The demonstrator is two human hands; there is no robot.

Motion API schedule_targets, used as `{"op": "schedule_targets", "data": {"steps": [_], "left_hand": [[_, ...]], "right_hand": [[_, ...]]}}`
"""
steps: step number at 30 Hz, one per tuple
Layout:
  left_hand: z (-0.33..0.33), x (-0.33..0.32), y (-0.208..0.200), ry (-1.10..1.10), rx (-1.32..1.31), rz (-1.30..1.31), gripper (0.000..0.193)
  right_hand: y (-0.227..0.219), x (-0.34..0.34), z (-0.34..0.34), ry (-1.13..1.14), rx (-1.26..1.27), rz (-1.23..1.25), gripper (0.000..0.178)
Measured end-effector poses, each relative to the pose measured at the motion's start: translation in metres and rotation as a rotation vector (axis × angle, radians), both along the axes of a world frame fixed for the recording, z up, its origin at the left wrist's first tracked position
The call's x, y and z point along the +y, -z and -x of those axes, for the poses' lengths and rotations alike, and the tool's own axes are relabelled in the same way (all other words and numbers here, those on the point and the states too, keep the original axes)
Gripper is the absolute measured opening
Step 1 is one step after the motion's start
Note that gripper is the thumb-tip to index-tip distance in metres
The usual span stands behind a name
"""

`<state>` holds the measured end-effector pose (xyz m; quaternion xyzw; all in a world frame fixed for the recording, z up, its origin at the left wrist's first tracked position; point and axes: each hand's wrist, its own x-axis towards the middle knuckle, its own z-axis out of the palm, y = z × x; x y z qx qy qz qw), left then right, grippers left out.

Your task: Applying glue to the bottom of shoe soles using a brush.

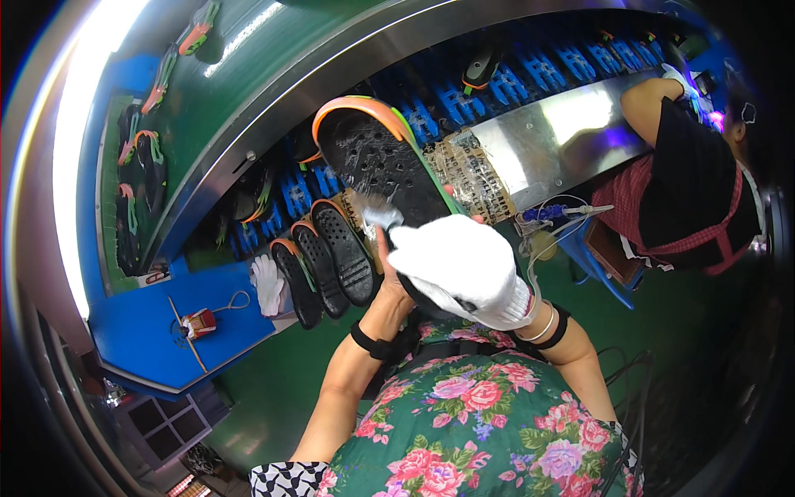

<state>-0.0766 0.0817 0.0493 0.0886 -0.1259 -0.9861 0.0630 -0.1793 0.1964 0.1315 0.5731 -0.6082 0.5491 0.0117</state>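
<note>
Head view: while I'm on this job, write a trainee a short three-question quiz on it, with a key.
1. Which hand wears a white glove?
2. True or false: the held sole has no holes.
3. How many soles form the row between the blue table and the left hand? a) two b) three c) five

Key: 1. The right hand. 2. False; holes show across it. 3. b) three.

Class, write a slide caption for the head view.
Bare left hand holds a black perforated shoe sole edged orange and green, white-gloved right hand over its nearer end.
</note>
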Motion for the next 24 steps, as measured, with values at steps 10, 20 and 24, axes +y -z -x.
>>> {"op": "schedule_targets", "data": {"steps": [10, 20, 24], "left_hand": [[0.015, -0.010, 0.003, -0.148, -0.028, -0.127, 0.078], [0.025, -0.017, -0.001, 0.001, 0.317, -0.277, 0.100], [0.026, -0.018, -0.008, -0.166, 0.132, -0.388, 0.100]], "right_hand": [[-0.002, -0.001, -0.001, -0.037, -0.033, 0.041, 0.033], [0.004, 0.006, -0.005, -0.094, -0.163, 0.025, 0.032], [0.005, 0.012, 0.004, 0.030, -0.164, 0.060, 0.030]]}}
